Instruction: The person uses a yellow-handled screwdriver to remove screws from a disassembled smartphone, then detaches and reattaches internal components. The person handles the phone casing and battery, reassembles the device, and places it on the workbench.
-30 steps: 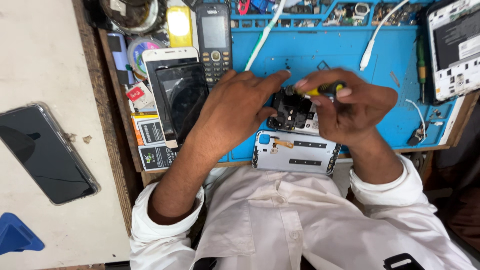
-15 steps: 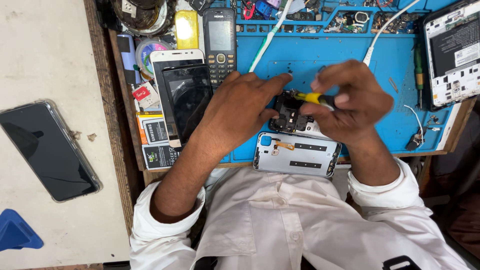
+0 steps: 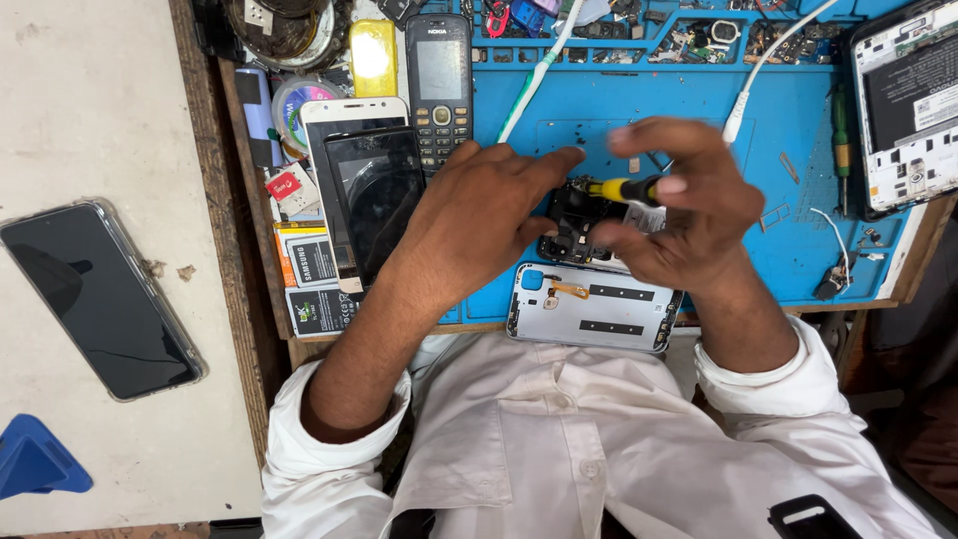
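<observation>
While hunched over the blue work mat (image 3: 788, 160), both hands meet dead centre on a small dark phone board (image 3: 574, 215). Left hand (image 3: 479, 215) laid flat-ish over its left edge, fingers close together and curled down onto it, index stretched toward the top of the part. Right hand (image 3: 679, 210) pinched narrow around a yellow-handled screwdriver (image 3: 624, 188), thumb and fingertips wrapped on the grip, tip end lost among the fingers so can't tell exactly where it lands. Slightly blurred too.

Just below, touching the near edge of the mat: a silver phone back shell (image 3: 594, 319), lying flat, partly hanging toward the white shirt (image 3: 559, 439). Tight squeeze on the left, with a white phone with a dark screen panel (image 3: 364, 200) right beside the left wrist and a black keypad phone (image 3: 439, 85) just above the knuckles. Little cards and stickers (image 3: 309, 269) stacked along the wooden bench edge (image 3: 235, 250).

More breathing room on the right: bare mat between the right hand and an opened phone (image 3: 903, 105) at the far right edge, only a green tool (image 3: 841, 130) and a few loose bits there. White cable (image 3: 758, 70) and white-green stick (image 3: 534, 75) run up toward the parts tray at the top. Off the bench, well apart on the pale surface, a black phone in a clear case (image 3: 100, 294) and a blue wedge (image 3: 35, 459) at the corner.
</observation>
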